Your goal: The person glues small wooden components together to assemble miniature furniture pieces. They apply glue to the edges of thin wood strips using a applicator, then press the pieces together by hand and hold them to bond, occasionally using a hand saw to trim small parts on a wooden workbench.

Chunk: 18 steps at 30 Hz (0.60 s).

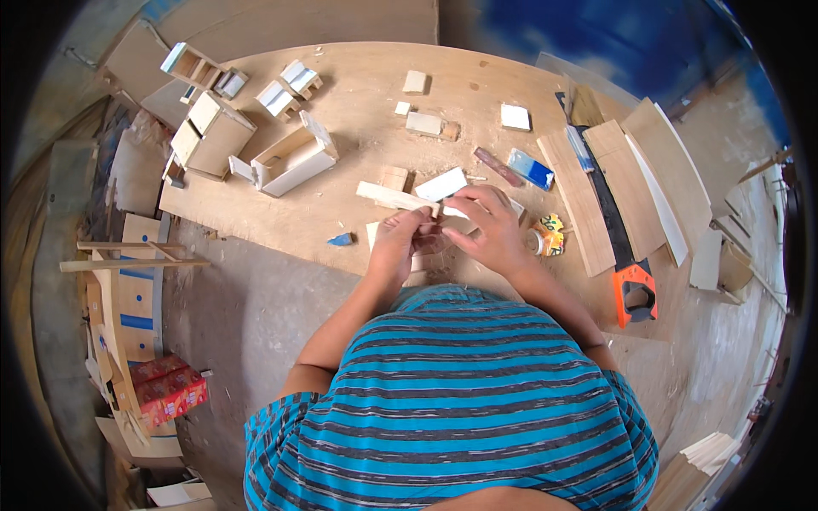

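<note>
- Left hand (399, 241), centre of frame: fingers curled, pinching a small wood piece (429, 241) against the right hand; the piece is mostly hidden.
- Right hand (487, 230), just right of centre: fingers bent down over the same piece, touching the left hand's fingertips.
- Both hands sit over the near edge of a plywood board (358, 94) lying on the floor.
- Long wood strip (394, 198) just above the hands; white flat piece (440, 184) beside it.
- Small open wooden box (294, 156), upper left of the hands.
- Handsaw with orange handle (632, 289), right side, lying among planks (579, 200).
- Colourful small container (547, 236), just right of the right hand.
- Red packet (170, 387), lower left, on the floor.
</note>
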Each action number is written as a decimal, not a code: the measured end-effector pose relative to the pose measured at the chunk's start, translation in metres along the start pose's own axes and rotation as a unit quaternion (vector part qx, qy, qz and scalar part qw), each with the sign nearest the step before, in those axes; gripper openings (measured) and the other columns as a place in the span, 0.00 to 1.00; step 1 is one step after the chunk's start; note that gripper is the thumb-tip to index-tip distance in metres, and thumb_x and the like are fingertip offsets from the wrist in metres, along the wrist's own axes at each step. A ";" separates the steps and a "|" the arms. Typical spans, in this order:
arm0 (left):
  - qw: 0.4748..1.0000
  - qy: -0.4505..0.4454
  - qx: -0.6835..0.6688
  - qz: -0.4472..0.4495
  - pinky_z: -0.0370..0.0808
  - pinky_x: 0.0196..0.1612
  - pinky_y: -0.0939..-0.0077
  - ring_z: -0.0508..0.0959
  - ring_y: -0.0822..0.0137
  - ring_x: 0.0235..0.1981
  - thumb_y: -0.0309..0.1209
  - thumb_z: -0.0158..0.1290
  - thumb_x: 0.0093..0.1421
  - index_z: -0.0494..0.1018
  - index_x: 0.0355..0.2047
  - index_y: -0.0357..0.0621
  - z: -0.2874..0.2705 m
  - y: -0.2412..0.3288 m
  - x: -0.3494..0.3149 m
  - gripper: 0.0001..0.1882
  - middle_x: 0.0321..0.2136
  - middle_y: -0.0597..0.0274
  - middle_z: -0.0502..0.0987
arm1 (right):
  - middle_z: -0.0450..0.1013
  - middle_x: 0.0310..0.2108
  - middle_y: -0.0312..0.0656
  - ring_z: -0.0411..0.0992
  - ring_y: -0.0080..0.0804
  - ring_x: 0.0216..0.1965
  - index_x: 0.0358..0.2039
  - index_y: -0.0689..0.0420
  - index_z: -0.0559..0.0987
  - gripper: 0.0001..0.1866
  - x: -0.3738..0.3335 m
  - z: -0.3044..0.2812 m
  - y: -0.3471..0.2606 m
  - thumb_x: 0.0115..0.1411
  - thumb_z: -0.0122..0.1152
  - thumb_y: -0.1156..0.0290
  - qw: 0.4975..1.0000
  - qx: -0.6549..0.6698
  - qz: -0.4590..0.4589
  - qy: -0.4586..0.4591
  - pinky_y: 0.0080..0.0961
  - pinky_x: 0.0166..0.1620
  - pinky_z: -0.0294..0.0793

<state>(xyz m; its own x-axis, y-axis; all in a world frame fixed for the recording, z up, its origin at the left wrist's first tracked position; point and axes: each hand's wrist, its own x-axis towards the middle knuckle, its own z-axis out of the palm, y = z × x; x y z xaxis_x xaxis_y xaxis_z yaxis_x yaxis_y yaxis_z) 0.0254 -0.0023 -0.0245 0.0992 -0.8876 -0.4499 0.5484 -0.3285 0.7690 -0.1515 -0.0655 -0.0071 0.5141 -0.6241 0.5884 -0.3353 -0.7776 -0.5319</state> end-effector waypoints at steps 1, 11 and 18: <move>0.999 0.025 -0.014 0.028 0.75 0.33 0.81 0.78 0.72 0.27 0.35 0.52 0.61 0.75 0.31 0.40 -0.003 0.006 0.003 0.11 0.27 0.61 0.79 | 0.70 0.42 0.40 0.70 0.40 0.44 0.41 0.52 0.77 0.24 0.000 0.000 -0.001 0.38 0.71 0.73 1.000 0.001 0.021 0.005 0.33 0.46 0.72; 0.942 0.171 -0.087 0.275 0.72 0.31 0.83 0.76 0.69 0.29 0.36 0.51 0.60 0.71 0.38 0.37 -0.061 0.110 0.024 0.13 0.33 0.56 0.78 | 0.70 0.43 0.41 0.69 0.41 0.45 0.43 0.53 0.77 0.23 -0.020 -0.002 0.017 0.43 0.68 0.71 0.997 0.005 0.076 -0.003 0.34 0.47 0.70; 0.937 0.199 -0.101 0.269 0.73 0.29 0.83 0.77 0.69 0.28 0.36 0.55 0.57 0.72 0.38 0.38 -0.090 0.142 0.052 0.14 0.32 0.58 0.78 | 0.70 0.43 0.43 0.70 0.41 0.44 0.41 0.54 0.78 0.20 -0.020 -0.004 0.015 0.43 0.67 0.72 0.997 0.013 0.077 -0.006 0.34 0.45 0.70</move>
<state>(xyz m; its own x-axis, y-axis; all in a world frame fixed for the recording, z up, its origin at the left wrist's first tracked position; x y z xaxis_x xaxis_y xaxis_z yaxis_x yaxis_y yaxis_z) 0.1838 -0.0661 0.0205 0.6863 -0.7029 -0.1868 0.4723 0.2354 0.8494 -0.1694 -0.0649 -0.0243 0.4676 -0.7343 0.4921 -0.3907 -0.6711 -0.6301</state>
